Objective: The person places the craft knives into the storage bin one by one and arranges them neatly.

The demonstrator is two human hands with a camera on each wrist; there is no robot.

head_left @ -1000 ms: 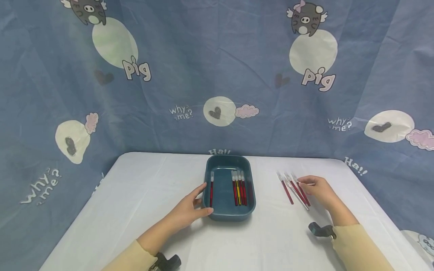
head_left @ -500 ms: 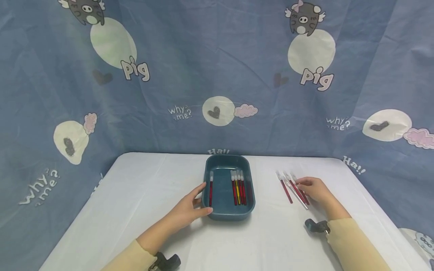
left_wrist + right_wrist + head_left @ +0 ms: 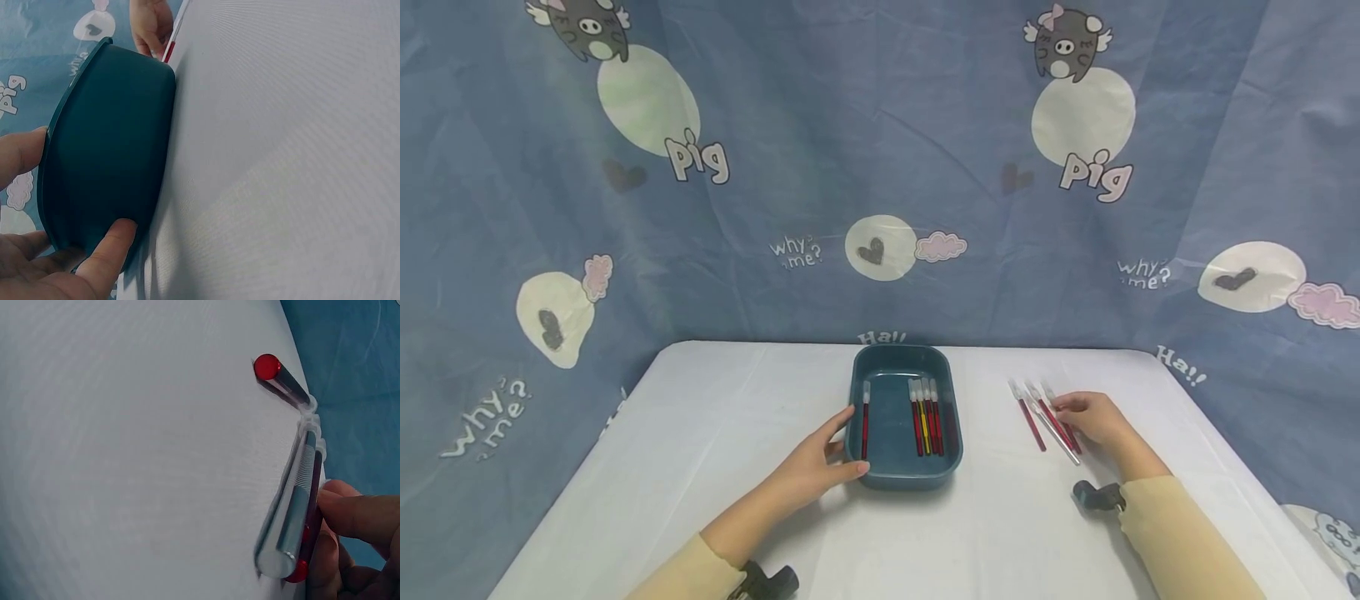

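Note:
My left hand [image 3: 812,462] grips the left side of a dark teal tray [image 3: 904,482], with thumb and index finger at its rim. In the left wrist view another fingertip presses the outer wall of the tray [image 3: 106,144]. My right hand [image 3: 1093,418] pinches the rightmost red craft knife [image 3: 1074,440], capped in clear plastic, between thumb and index finger. Beside it on the table lie a silver craft knife [image 3: 292,519] with a knurled collar and another red one. A further red craft knife [image 3: 284,378] lies a little apart to the left.
Inside the tray, one red craft knife [image 3: 866,421] lies along the left wall. A row of several red ones and a yellow craft knife [image 3: 925,429] lies towards the right. The table has a white cover [image 3: 760,400]; a blue printed curtain [image 3: 737,208] hangs behind.
My right hand has shifted slightly left and now sits closer over the rightmost craft knife. The left hand and tray stay in place; the head view has drifted slightly.

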